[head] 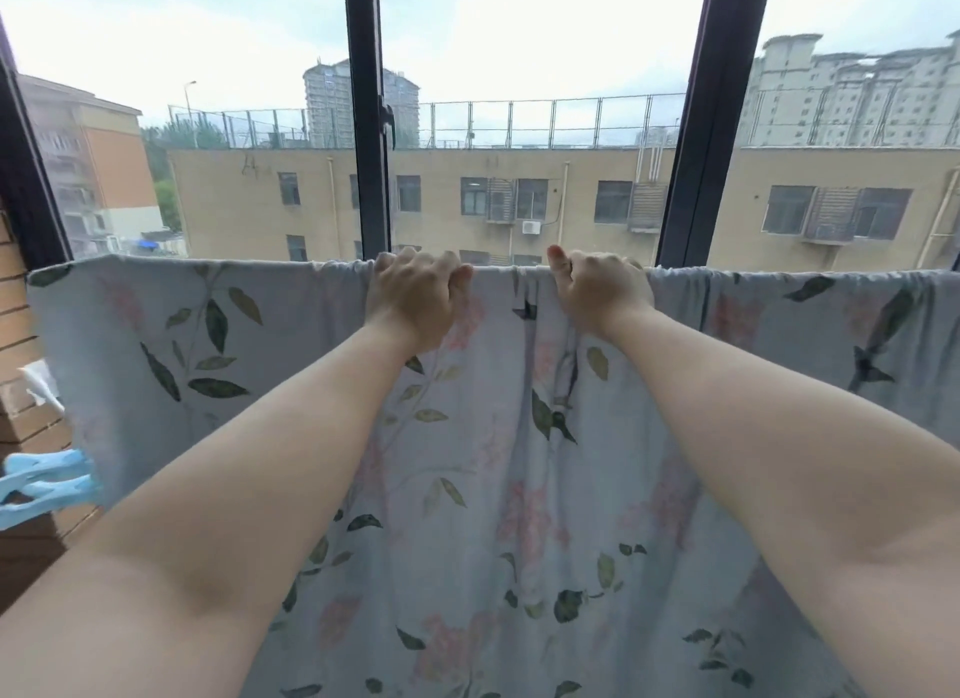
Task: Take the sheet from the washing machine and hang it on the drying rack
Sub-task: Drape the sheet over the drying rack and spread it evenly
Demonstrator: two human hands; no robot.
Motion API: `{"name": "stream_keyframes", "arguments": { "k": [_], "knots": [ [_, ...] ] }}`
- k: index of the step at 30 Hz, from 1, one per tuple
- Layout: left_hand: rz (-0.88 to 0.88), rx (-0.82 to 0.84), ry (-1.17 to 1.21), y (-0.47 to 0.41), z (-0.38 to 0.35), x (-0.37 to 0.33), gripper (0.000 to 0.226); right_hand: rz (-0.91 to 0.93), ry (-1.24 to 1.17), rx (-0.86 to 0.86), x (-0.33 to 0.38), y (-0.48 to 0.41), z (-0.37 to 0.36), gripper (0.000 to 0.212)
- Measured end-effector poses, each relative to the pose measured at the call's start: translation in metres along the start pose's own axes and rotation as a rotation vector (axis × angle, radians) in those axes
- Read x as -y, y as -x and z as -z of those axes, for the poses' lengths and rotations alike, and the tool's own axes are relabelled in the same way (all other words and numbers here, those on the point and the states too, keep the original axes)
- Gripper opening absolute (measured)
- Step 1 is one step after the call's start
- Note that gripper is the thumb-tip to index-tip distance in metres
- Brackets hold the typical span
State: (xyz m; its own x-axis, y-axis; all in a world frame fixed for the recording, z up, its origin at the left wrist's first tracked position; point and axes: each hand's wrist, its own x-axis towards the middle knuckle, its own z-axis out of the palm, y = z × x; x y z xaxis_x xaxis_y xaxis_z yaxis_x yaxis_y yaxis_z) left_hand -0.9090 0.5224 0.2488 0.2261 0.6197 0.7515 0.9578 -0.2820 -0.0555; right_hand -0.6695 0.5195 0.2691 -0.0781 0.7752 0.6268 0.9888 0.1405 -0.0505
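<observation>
One sheet (493,489), pale blue-grey cloth printed with green leaves and pink flowers. It is draped over a level support hidden under its top fold and hangs down below. Two hands on that top fold, near its middle, a little apart. Left hand (415,297): fingers curled over the fold, grasping the cloth. Right hand (597,287): fingers likewise clenched on bunched cloth. Light-blue plastic clothes pegs (47,482) beside the sheet's left edge, seemingly two. Behind, three dark window-frame uprights (366,126). Red-brick wall (21,385) at left.
</observation>
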Motion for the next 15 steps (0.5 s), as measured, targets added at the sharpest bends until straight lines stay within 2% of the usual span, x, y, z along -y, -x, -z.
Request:
{"name": "stream_keyframes", "arguments": {
  "k": [4,9,13,15],
  "knots": [
    [0.103,-0.062,-0.071,0.000,0.000,0.019,0.055,0.069,0.043,-0.077,-0.046,0.004,-0.001,0.067],
    [0.194,-0.070,-0.151,0.007,0.005,0.040,0.060,0.143,0.034,-0.097,-0.087,0.011,0.005,0.052],
    [0.303,-0.076,-0.135,-0.004,0.005,0.010,0.056,0.082,0.069,-0.106,-0.093,0.007,0.006,0.064],
    [0.263,-0.096,-0.112,-0.006,0.004,-0.009,0.057,0.042,0.068,-0.095,-0.091,0.005,0.006,0.067]
  ]
}}
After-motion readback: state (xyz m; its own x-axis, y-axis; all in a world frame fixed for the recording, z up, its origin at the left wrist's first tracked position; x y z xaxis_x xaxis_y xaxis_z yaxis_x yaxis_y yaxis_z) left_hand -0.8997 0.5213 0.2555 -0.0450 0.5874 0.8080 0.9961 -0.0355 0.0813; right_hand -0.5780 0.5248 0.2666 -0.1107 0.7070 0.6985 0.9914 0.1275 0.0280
